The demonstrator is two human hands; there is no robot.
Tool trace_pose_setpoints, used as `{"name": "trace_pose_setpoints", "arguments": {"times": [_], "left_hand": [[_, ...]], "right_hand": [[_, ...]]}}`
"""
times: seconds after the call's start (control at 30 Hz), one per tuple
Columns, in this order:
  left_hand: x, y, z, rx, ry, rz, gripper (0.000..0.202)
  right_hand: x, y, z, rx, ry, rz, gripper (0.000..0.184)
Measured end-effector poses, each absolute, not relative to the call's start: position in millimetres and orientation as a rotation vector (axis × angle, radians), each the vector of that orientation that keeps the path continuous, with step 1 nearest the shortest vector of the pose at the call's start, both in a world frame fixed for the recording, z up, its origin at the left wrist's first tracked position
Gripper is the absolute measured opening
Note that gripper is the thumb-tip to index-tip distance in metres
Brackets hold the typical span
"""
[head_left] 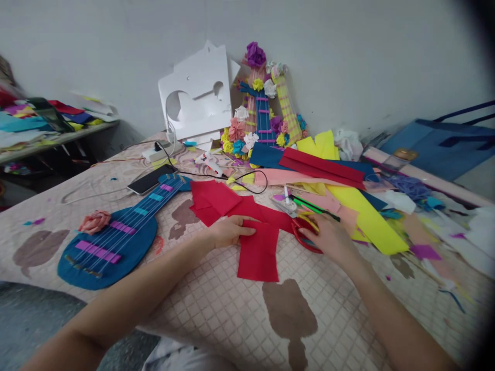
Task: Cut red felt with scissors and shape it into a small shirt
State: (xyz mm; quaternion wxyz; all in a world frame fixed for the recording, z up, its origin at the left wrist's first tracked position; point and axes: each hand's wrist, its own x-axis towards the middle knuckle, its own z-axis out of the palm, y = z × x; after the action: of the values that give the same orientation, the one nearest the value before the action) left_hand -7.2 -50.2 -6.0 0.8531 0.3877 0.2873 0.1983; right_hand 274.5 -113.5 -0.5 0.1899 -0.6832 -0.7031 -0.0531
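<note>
Between thumb and fingers, my left hand (231,232) pinches the upper left edge of a red crepe paper piece (259,255), which hangs toward me over the quilted cloth. More red paper pieces (214,198) lie just beyond that hand. To the right, my right hand (328,234) is closed around or over a pair of scissors (305,242) with red and yellow handles; the blades are mostly hidden. Next to it lies a green cutter-like tool (311,204). On the left rests a blue paper guitar (112,245) with purple strips, strings and a pink paper rose (95,221).
A phone (151,179), a power strip (162,150) and a glue gun (212,164) with its cord lie farther back. Folded red paper (320,167) and yellow strips (369,219) cover the right. Flower-decorated guitars (263,113) and a white foam board (195,93) lean on the wall.
</note>
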Motion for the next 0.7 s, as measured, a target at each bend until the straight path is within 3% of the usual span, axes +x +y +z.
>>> {"name": "trace_pose_setpoints", "arguments": {"times": [0.07,0.13,0.27,0.37,0.53,0.7], "left_hand": [[-8,-50,-5,0.812,0.584,0.403,0.032],[-8,-50,-2,0.796,0.574,0.392,0.032],[-8,-51,5,0.772,0.544,0.415,0.035],[-8,-51,6,0.797,0.539,0.432,0.035],[-8,-46,-3,1.007,0.722,0.478,0.034],[-13,-42,-3,1.504,0.928,0.557,0.035]], "right_hand": [[267,-117,9,-1.862,-1.952,-0.201,0.029],[254,-121,19,-1.759,-1.870,-0.012,0.029],[220,-130,23,-1.522,-1.537,0.935,0.043],[202,-135,17,-1.362,-1.331,1.380,0.045],[204,-132,4,-1.436,-1.369,1.304,0.035],[218,-127,-4,-1.655,-1.651,0.781,0.027]]}}
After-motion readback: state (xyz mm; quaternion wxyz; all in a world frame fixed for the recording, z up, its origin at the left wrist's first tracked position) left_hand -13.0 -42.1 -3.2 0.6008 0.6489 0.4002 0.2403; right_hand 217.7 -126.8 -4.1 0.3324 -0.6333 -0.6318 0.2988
